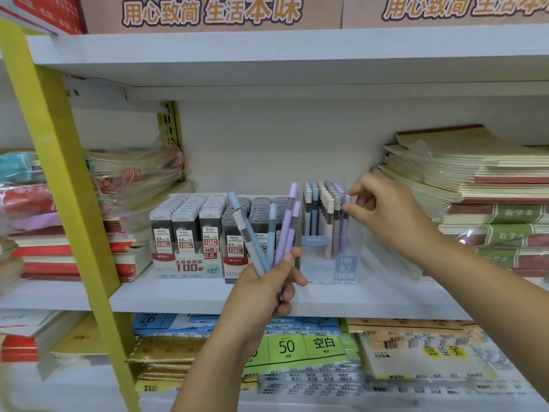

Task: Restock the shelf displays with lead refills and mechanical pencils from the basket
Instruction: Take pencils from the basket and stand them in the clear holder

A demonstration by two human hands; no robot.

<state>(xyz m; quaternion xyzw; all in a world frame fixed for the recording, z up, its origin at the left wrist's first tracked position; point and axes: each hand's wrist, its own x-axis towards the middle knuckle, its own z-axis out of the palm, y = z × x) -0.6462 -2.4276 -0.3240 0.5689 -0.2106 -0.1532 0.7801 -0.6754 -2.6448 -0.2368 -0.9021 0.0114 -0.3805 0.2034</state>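
Left hand clamps a fan of slim pastel pencils; right hand pinches one purple pencil standing in the clear plastic box on the white shelf.

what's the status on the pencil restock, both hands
Left hand gripping a fan of spare pencils. Right hand pinching a purple pencil at the clear display box. Nothing blocking.
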